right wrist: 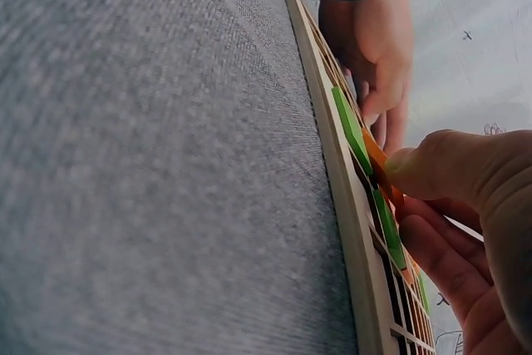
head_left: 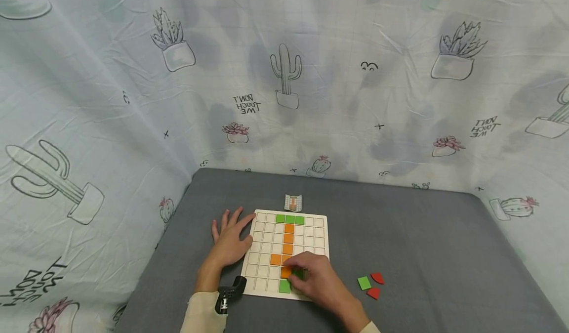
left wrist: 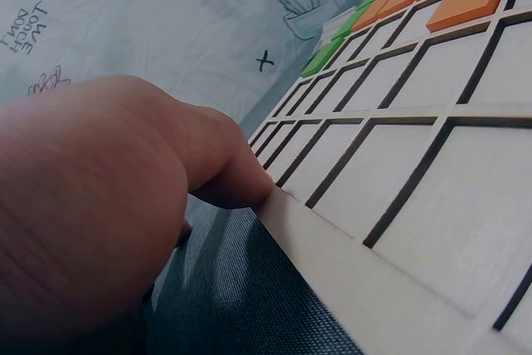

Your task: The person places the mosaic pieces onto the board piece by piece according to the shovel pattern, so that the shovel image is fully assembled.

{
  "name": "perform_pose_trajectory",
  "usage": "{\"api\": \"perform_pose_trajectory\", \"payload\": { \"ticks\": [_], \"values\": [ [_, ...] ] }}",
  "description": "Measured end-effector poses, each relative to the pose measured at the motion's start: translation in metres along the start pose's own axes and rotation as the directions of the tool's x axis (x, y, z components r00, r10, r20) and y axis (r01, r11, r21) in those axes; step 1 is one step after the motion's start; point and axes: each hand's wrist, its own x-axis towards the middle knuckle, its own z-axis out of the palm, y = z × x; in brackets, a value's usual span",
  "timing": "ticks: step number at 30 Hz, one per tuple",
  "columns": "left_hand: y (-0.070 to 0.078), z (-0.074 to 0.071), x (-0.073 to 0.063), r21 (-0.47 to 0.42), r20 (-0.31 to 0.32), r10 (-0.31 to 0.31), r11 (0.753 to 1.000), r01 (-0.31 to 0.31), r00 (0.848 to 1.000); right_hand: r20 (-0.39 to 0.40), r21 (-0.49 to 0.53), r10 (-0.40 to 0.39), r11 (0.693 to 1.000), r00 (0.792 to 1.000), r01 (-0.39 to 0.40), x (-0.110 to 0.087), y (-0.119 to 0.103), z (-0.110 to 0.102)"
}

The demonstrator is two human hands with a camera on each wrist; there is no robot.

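Observation:
A pale wooden grid board [head_left: 263, 269] lies on the grey table. Green tiles [head_left: 290, 219] form a short row near its far edge, and orange tiles [head_left: 288, 249] run down the middle column. My left hand [head_left: 228, 244] has its fingers spread at the board's left side; in the left wrist view the thumb [left wrist: 229, 160] touches the rim. Between the thumb and fingers of my right hand [head_left: 317, 276] is an orange tile [right wrist: 378, 164], pinched low over the near part of the board. Beside it, a green tile [right wrist: 388, 230] is partly covered by that hand in the head view.
To the right of the board lie a loose green square tile [head_left: 364, 283] and two red rounded pieces [head_left: 377, 277]. A small printed pattern card [head_left: 293, 203] sits beyond the far edge. Patterned cloth [head_left: 338, 101] hangs behind and beside the table [head_left: 422, 244].

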Motion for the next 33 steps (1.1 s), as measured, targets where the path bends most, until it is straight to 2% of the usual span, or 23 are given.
{"api": "perform_pose_trajectory", "payload": {
  "ticks": [5, 13, 19, 23, 27, 30, 33],
  "values": [
    [0.001, -0.001, 0.0, -0.012, -0.018, 0.016, 1.0, -0.017, 1.0, -0.012, -0.037, -0.018, 0.999, 1.0, 0.018, 0.0, 0.0, 0.002],
    [0.001, -0.001, -0.001, 0.001, 0.005, -0.004, 1.0, 0.004, 1.0, -0.001, -0.071, -0.003, 0.997, 1.0, 0.003, -0.001, -0.002, 0.003],
    [0.0, 0.0, -0.001, 0.001, 0.01, -0.005, 1.0, 0.005, 1.0, -0.03, -0.095, -0.026, 0.995, 0.999, 0.023, -0.004, 0.0, 0.0],
    [0.0, 0.0, 0.0, 0.003, 0.011, -0.007, 1.0, 0.007, 1.0, -0.066, -0.058, -0.014, 0.998, 0.998, 0.01, -0.009, 0.002, -0.008],
    [0.0, 0.001, 0.0, 0.0, 0.005, -0.009, 1.0, 0.009, 1.0, -0.084, -0.033, 0.035, 0.999, 0.996, -0.037, -0.018, 0.005, -0.021],
    [0.0, 0.001, 0.0, 0.001, 0.001, -0.009, 1.0, 0.009, 1.0, -0.097, -0.061, 0.077, 0.995, 0.992, -0.083, -0.027, 0.008, -0.034],
    [0.0, 0.0, 0.0, -0.001, -0.003, -0.004, 1.0, 0.004, 1.0, -0.127, -0.102, 0.085, 0.99, 0.988, -0.098, -0.036, 0.011, -0.048]
  ]
}}
